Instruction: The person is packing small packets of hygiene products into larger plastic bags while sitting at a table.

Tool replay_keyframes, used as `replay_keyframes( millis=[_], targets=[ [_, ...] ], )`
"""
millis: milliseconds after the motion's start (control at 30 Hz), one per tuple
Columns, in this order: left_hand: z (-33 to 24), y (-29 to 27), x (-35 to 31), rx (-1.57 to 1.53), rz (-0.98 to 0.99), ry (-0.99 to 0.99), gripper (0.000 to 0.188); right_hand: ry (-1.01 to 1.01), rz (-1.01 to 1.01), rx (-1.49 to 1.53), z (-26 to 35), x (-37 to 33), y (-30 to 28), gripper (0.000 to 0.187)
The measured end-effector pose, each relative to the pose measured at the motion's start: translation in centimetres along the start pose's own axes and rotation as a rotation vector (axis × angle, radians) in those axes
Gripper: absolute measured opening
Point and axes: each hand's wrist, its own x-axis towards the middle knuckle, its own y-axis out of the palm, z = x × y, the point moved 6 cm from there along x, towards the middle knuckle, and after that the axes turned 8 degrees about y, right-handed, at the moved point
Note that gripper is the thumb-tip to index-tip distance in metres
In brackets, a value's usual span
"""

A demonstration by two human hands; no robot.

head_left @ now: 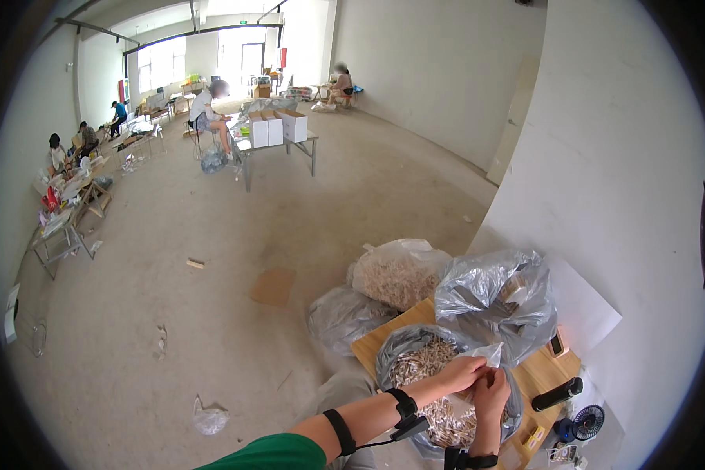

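Observation:
My left hand (464, 374) and my right hand (491, 393) meet close together, fingers closed on a small clear plastic bag (489, 355) whose corner sticks up beyond them. What the bag holds is mostly hidden by my hands. Right below them is a large grey plastic bag (385, 356), its mouth spread wide, filled with a heap of short thin pieces (421, 363) in brown and white. Their exact kind is too small to make out. The wide bag rests at a wooden tabletop (366, 349).
Beyond it sit a silvery plastic bag (478, 286) and a clear sack of pale pieces (399, 274). A black bottle (556, 394), a small fan (587, 423) and a phone on a stand (557, 343) stand at right. Several people sit at tables farther off; white boxes (266, 129) top one.

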Motion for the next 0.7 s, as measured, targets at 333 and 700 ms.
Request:
replay_keyframes(
  millis=[333,700],
  targets=[
    [0.0,0.5,0.0,0.071,-0.044,0.088,0.021,0.041,0.059,-0.006,-0.7,0.3,0.0,0.014],
    [0.4,-0.3,0.7,-0.002,-0.084,0.026,0.024,0.072,-0.086,0.132,1.0,-0.4,-0.4,0.024]
  ],
)
